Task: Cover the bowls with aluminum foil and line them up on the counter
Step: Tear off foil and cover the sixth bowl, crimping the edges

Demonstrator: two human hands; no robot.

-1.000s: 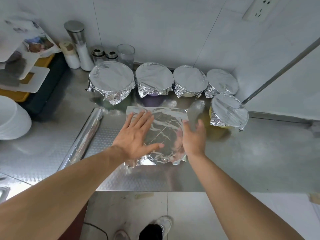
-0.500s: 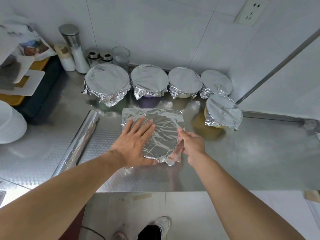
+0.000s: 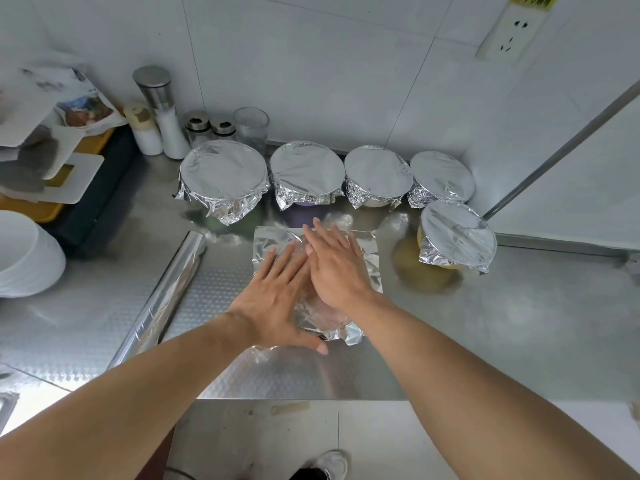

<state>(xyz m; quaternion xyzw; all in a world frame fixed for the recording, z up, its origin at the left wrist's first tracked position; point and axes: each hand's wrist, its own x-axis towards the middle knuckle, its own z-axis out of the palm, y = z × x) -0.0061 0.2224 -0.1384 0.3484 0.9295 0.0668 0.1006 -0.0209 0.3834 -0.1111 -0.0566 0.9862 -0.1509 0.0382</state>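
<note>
Both hands lie flat on a crinkled foil sheet (image 3: pixel 367 249) draped over a bowl near the front edge of the steel bench (image 3: pixel 519 323). The left hand (image 3: pixel 277 299) presses its near left side with fingers (image 3: pixel 266 268) straight and slightly spread, thumb out toward the bench edge. The right hand (image 3: pixel 337 268) lies across the top, fingers (image 3: pixel 320 233) straight and close together. The bowl itself is hidden under the foil. Behind, 4 foil-covered bowls (image 3: pixel 306 168) stand in a row along the wall, their tops smooth, their edges crumpled; a 5th covered bowl (image 3: pixel 457 233) sits just in front of the row's right end. A foil roll (image 3: pixel 166 299) lies at the left.
</note>
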